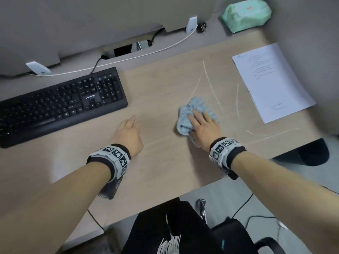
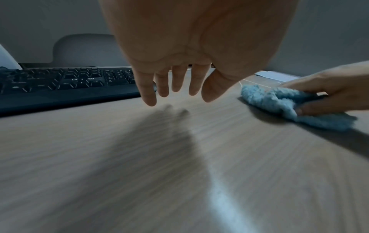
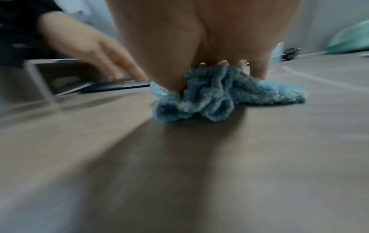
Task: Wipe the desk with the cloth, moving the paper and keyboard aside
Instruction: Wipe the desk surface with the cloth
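While cloth (image 1: 197, 114) bunched, keyboard (image 1: 60, 105) long axis left-right

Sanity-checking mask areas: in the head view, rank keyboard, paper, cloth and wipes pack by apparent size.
1. Black keyboard, cropped at the left edge.
2. White printed paper sheet.
3. Crumpled blue cloth and green wipes pack: similar; cloth partly hidden under right hand.

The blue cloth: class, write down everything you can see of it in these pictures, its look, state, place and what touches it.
The blue cloth is light blue with a fluffy, looped pile, like microfibre or terry. It is crumpled into folds, not spread flat, and lies on the wooden desk right of centre, between the keyboard and the paper, touching neither. The right hand rests on top of it, fingers forward, thumb curled against its near side; cloth sticks out beyond the hand on several sides. The left hand is apart from it.
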Demonstrator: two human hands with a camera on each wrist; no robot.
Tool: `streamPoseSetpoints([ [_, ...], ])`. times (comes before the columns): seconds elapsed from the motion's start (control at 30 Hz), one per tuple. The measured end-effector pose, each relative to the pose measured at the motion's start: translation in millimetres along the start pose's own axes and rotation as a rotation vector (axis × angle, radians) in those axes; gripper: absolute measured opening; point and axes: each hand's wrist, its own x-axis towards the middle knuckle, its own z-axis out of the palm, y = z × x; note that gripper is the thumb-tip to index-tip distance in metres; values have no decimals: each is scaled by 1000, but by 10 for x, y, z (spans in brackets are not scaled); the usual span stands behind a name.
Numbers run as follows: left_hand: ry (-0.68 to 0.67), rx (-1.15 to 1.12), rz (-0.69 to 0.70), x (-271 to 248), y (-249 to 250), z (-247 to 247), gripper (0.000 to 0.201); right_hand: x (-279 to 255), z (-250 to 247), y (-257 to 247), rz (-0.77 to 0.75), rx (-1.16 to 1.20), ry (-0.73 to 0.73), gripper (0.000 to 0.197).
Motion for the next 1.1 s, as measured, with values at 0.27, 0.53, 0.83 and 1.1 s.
streamPoseSetpoints([
  [0.27, -8, -32, 62, 226, 23, -99, 64, 504, -171, -358, -10, -16, -122, 82],
  [0.53, 4, -8, 99, 666, 276, -218, 62, 429, -247, 233, 16, 61, -51, 81],
  [0.83, 13, 18, 36, 1066, 521, -267, 64, 1460, -704, 928, 216, 145, -37, 73],
  [1.1, -29, 64, -9, 1138, 627, -225, 56, 1173, -634, 397, -218, 16, -106, 89],
])
